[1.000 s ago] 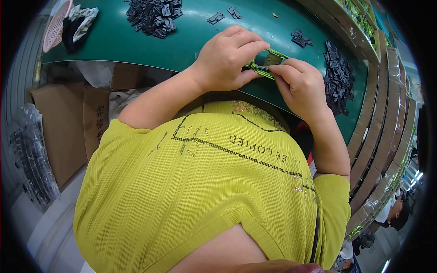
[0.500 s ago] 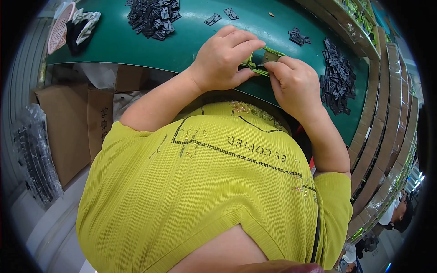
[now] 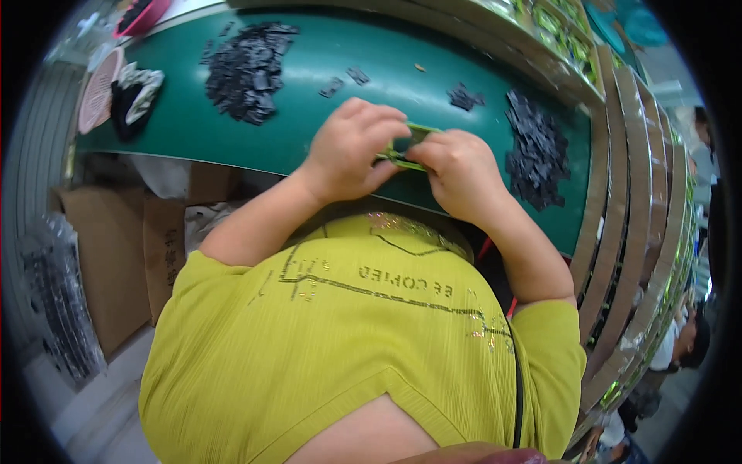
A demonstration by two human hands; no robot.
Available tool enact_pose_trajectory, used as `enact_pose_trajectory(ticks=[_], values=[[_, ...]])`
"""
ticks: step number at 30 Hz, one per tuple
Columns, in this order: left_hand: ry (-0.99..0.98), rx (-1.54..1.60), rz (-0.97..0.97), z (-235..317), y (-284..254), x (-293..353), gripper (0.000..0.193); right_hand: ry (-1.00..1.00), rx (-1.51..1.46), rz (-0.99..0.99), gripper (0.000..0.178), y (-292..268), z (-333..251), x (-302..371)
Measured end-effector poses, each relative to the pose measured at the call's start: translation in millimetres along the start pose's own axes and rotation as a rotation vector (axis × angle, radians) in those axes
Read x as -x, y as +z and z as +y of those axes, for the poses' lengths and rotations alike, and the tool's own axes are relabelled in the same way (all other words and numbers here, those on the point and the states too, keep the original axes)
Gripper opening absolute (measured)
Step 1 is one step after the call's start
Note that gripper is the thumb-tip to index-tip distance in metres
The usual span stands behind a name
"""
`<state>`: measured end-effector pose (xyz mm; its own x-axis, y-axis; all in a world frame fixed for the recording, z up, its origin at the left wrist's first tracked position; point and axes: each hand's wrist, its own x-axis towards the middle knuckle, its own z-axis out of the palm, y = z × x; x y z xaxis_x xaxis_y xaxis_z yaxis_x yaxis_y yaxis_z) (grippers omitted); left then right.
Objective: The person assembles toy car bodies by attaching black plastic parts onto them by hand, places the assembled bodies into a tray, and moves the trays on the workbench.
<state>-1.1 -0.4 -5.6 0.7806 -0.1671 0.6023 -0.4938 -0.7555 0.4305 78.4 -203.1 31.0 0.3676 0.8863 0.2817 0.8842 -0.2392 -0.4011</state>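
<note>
A bright green plastic frame (image 3: pixel 403 162) is held between my two hands, just above the near edge of the table. My left hand (image 3: pixel 349 151) is closed on its left end, with fingers along the far side and thumb on the near side. My right hand (image 3: pixel 464 170) grips the right end, its thumb reaching into the opening of the frame. A dark area shows inside the frame, but my fingers hide most of it. Two loose black plastic parts (image 3: pixel 357 76) lie beyond my left hand, and a small cluster of black parts (image 3: pixel 465 97) lies beyond my right.
On the green table (image 3: pixel 178 127) lie a large heap of black parts (image 3: pixel 246 73) at left and another heap (image 3: pixel 537 147) at right. A pink basket (image 3: pixel 100 91) and dark cloth stand at the far left. Cardboard trays (image 3: pixel 610 193) of green parts line the right side.
The view has shifted, so the table and its heaps appear lower and more to the left. My right thumb has moved further into the frame; both hands keep their hold.
</note>
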Motion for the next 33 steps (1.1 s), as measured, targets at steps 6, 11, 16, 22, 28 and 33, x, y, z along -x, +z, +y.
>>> enact_pose_trajectory(ticks=[6,11,16,22,28,33], values=[[0.092,0.016,0.033,-1,16,-1,0.012,0.141,-0.076,-0.048,0.020,-11,-5,-2],[0.007,0.133,0.001,3,13,1,0.015,0.158,-0.213,-0.005,0.011,-9,-3,-1],[-0.019,0.144,-0.002,4,18,3,0.014,0.202,-0.256,-0.028,0.011,-10,-3,2],[0.009,0.183,0.003,-1,14,-4,0.011,0.196,-0.218,-0.078,0.019,-17,-9,-2],[-0.035,0.067,-0.131,2,-2,-10,0.019,0.080,-0.202,0.051,0.030,10,4,0],[0.016,0.069,-0.185,13,5,-21,0.021,0.078,-0.264,0.173,0.022,16,6,11]])
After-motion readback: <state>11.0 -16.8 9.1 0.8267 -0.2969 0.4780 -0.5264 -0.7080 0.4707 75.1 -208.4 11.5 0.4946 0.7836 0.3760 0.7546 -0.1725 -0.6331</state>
